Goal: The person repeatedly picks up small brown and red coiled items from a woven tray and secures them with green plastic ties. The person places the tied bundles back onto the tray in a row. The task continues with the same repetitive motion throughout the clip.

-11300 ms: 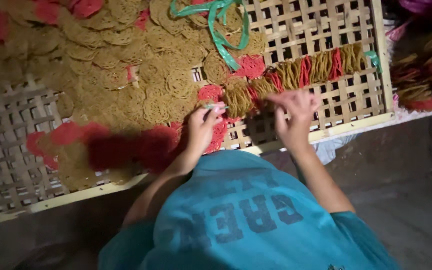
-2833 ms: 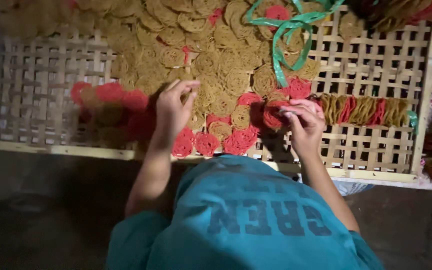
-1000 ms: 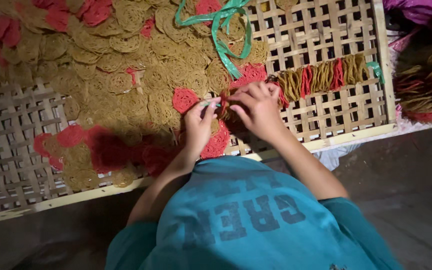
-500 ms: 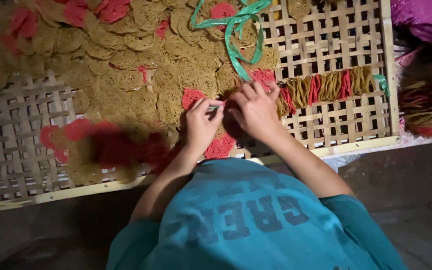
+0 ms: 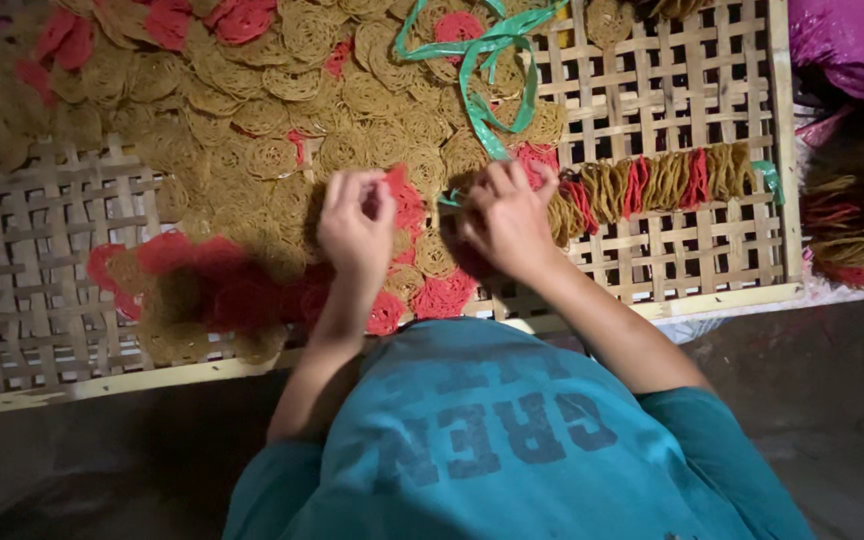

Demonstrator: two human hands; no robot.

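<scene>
Head view looks straight down on a wide woven bamboo lattice tray (image 5: 42, 300), its far half covered with a loose spread of tan spiral noodle discs (image 5: 252, 150) with red spiral noodle discs (image 5: 242, 18) scattered among them, and more red ones lying along the near edge; a person in a teal printed shirt (image 5: 492, 450) leans over the near rail; at the right of the tray lies a packed row of tan and red discs standing on edge (image 5: 652, 185), bound at its far end with a green plastic strip, and its near end touches the right hand (image 5: 507, 215); a longer green plastic ribbon (image 5: 482, 70) trails across the pile above the hands; the left hand (image 5: 357, 225) is raised with fingers pressed together, pinching a single red disc (image 5: 397, 190) just beside the row's open end; the right hand's fingers are curled against the row's last discs, though what they grip is hidden. By my judgement one row is largely gathered and being lengthened, while most discs remain loose; further bundles (image 5: 857, 215) sit off the tray at far right.
</scene>
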